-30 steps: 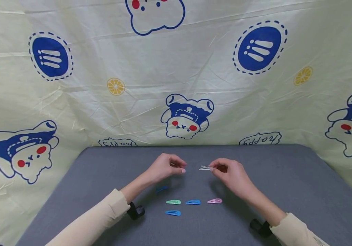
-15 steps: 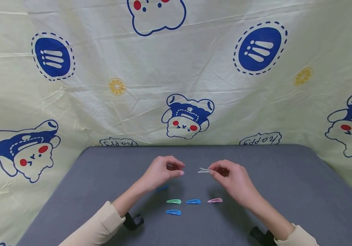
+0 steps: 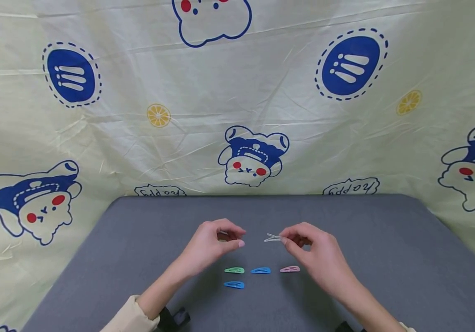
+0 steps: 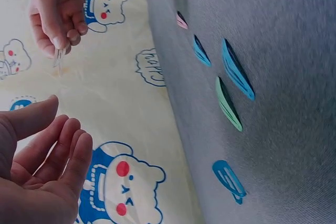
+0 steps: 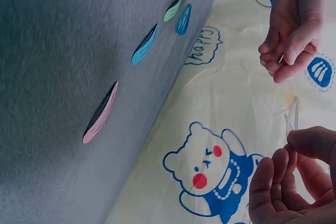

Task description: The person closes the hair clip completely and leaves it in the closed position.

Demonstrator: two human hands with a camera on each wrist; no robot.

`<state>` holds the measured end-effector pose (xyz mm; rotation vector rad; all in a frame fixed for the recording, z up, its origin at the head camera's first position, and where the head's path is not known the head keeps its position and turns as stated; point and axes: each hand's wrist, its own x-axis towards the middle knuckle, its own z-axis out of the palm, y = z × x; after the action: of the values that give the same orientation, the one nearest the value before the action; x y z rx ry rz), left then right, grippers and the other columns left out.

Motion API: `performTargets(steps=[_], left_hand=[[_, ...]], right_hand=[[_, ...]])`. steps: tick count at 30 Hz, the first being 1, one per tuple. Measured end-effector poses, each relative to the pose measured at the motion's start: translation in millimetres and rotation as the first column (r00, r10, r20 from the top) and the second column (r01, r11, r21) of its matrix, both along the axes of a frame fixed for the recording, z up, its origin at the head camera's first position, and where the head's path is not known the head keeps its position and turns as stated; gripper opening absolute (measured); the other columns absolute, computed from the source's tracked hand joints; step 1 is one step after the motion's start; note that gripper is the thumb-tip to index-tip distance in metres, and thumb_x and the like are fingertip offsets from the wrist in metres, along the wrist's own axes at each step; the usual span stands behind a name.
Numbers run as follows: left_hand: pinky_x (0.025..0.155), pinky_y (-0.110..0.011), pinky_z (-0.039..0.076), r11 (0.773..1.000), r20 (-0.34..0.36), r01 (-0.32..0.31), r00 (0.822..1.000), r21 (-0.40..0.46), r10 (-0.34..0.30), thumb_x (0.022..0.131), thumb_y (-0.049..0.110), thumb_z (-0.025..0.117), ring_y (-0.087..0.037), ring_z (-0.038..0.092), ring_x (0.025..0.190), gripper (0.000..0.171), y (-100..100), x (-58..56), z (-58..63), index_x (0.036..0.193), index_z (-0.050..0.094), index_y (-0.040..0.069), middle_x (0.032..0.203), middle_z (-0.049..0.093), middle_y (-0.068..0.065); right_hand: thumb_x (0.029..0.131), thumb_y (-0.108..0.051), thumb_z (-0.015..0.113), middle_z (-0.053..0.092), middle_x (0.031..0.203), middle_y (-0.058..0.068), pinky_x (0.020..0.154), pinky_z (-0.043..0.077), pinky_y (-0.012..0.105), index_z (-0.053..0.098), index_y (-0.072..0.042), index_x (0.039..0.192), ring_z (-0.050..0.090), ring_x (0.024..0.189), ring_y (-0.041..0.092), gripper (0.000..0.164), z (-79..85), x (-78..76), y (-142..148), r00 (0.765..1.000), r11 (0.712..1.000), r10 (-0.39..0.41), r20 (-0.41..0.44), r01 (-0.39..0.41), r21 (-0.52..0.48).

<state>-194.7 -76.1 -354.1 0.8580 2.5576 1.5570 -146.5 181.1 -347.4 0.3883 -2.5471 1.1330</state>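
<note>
My right hand [image 3: 318,251] pinches a white snap hair clip [image 3: 272,238] between thumb and fingertips, above the table. The clip's two arms are spread apart and point toward my left hand [image 3: 210,246]. That hand holds nothing; its fingers are loosely bent, with a gap between its fingertips and the clip. Below the hands lie a green hair clip [image 3: 234,270], a blue hair clip [image 3: 260,270] and a pink hair clip [image 3: 290,269] in a row. Another blue clip [image 3: 234,285] lies nearer me. One more blue clip [image 4: 219,166] shows in the left wrist view, hidden in the head view.
The clips lie on a grey cloth-covered table [image 3: 345,216]. Behind its far edge hangs a cream curtain [image 3: 196,152] printed with cartoon bears. A black wrist mount [image 3: 172,319] sits under the left forearm.
Both hands have moved a little nearer to me and the white clip has come along in the right one. In the head view the left hand now covers the far blue clip.
</note>
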Motion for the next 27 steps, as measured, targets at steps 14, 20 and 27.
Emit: performTargets(steps=[14,20,27], left_hand=[[0.086,-0.035,0.052,0.999,0.054,0.03,0.998,0.023,-0.031,0.086,0.021,0.078,-0.012,0.062,0.09,0.018,-3.5,40.3,12.3,0.103,0.075,0.022,0.097,0.067,0.012],[0.087,-0.031,0.052,0.998,0.049,0.015,0.999,0.065,-0.018,0.085,0.02,0.079,-0.012,0.064,0.089,0.018,-3.8,53.2,13.7,0.102,0.075,0.023,0.099,0.067,0.013],[0.086,-0.03,0.052,0.996,0.01,-0.009,1.0,0.093,0.008,0.084,0.017,0.08,-0.012,0.065,0.089,0.019,-3.6,62.2,8.9,0.102,0.075,0.024,0.099,0.067,0.013]], right_hand=[[0.087,-0.008,0.075,0.062,0.086,-0.016,0.069,0.053,0.026,0.071,-0.029,0.092,0.059,0.075,0.006,0.022,7.1,33.4,-12.4,0.999,0.997,0.043,0.021,-0.041,-0.07],[0.087,-0.008,0.075,0.063,0.087,-0.016,0.069,0.051,0.025,0.071,-0.031,0.092,0.059,0.075,0.005,0.024,5.9,43.0,-16.1,0.998,0.994,0.048,-0.031,-0.051,-0.092],[0.086,-0.007,0.076,0.063,0.087,-0.015,0.065,0.05,0.025,0.07,-0.033,0.092,0.057,0.075,0.005,0.028,1.4,50.7,-20.8,0.997,0.992,0.052,-0.062,-0.058,-0.11]])
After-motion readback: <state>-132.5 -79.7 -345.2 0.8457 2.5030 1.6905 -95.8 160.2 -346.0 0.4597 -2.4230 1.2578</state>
